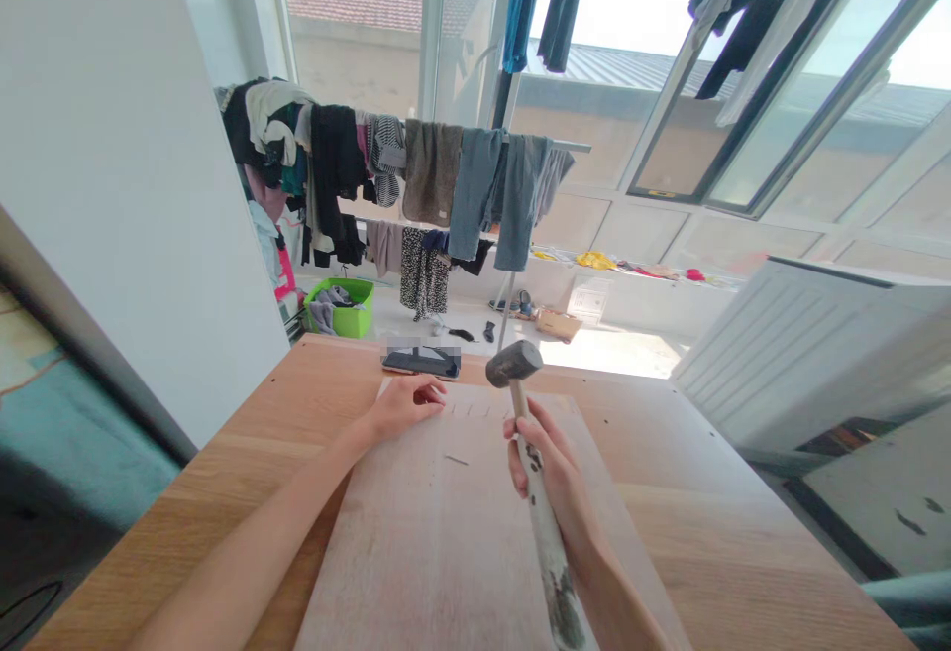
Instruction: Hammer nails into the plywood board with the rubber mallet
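Observation:
My right hand is wrapped around the pale, stained handle of a hammer. Its dark, blunt head points up and away from me, above the far part of a whitish wooden board. My left hand rests at the board's far left, thumb and fingers brought together in a pinch. Whatever they hold is too small to make out. Right of those fingertips, several thin nails stand in a row along the board's far end. One loose nail lies flat nearer to me.
The board lies on a wooden table. A dark phone sits at the table's far edge. Beyond are a green basket of clothes and a laundry-covered drying rack. A white panel rises at left.

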Motion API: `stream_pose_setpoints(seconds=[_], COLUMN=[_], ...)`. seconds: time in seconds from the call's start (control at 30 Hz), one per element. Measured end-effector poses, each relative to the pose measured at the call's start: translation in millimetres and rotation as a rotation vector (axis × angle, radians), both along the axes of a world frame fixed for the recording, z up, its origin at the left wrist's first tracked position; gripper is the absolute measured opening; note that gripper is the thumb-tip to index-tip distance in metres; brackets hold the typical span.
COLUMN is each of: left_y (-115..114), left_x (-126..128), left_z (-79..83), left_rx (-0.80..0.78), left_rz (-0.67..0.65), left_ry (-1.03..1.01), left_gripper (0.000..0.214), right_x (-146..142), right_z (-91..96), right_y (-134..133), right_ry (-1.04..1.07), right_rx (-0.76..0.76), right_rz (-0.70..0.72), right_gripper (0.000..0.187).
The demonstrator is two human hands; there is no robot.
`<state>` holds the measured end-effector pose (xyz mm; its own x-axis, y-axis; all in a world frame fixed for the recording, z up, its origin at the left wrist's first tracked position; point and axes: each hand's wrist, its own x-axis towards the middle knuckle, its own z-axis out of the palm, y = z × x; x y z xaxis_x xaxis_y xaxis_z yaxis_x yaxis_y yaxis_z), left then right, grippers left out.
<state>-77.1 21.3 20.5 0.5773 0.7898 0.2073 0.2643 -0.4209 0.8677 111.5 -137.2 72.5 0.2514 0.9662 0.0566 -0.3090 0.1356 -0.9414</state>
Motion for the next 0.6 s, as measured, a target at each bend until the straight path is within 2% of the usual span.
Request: stream_pose_setpoints(seconds=[0.13, 0.3, 0.37, 0.6], left_y=[1.8, 3.9, 5.2, 5.1], left_x=[0.8, 0.9, 1.6, 3.1], left_z=[-5.4, -11.7, -14.1, -12.7], left_rx=[0.027, -0.009, -0.009, 0.024], left_rz=[0.018, -0.031, -0.037, -0.01], left_ry=[-0.037, -0.108, -0.122, -0.103], left_gripper=[0.022, 0.022, 0.023, 0.016], right_x=[-22.9, -42.5, -44.1, -48.6], right_z=[-2.7, -32.7, -39.4, -34.4], right_y=[10.0, 15.4, 14.3, 8.9], right_ry=[-0.03, -0.024, -0.042, -0.172], right_rx=[-0.015, -0.004, 0.003, -0.014], right_rz=[0.07, 0.084, 0.1, 0.097], right_gripper=[0.043, 0.054, 0.057, 0.059])
